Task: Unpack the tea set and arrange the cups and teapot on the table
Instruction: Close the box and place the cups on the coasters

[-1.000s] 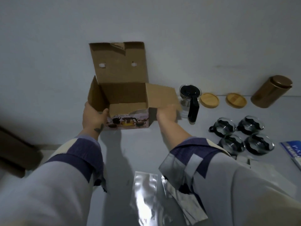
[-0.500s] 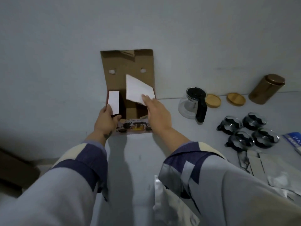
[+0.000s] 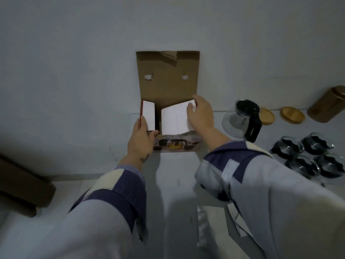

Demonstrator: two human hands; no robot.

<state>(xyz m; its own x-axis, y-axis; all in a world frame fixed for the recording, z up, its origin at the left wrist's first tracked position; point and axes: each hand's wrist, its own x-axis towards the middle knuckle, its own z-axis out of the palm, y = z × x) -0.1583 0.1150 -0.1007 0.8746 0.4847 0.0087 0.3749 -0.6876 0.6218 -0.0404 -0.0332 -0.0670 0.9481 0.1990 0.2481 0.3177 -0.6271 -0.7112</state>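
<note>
While the printed front panel of the cardboard box [image 3: 176,145] carries a picture of a teapot and cups with a line of writing above it, that writing is too small and blurred to read; no other lettering shows anywhere on the table [image 3: 177,165]. The box stands at the table's far edge against the wall, its brown lid flap [image 3: 168,75] upright with two small white tabs showing through it. The left hand [image 3: 141,139] grips the box's left front corner, thumb curled over the front panel and fingers lying along the narrow white left flap [image 3: 148,115]; the right hand [image 3: 200,115] pinches the far corner of the wider white right flap [image 3: 174,119], fingers bent over its edge. Compared with half a second ago, the right flap has come down from a raised tilt to lie lower across the opening, and the right hand has shifted to its far corner; the left hand keeps its grip on the same corner. Right of the box, well apart from it, the glass teapot [image 3: 240,120] with black lid and handle stands upright; two round wooden lids [image 3: 292,115] lie beyond it, just beside a brown canister [image 3: 328,104] lying tilted; four glass cups [image 3: 306,154] cluster near the right edge, closer to the person.
</note>
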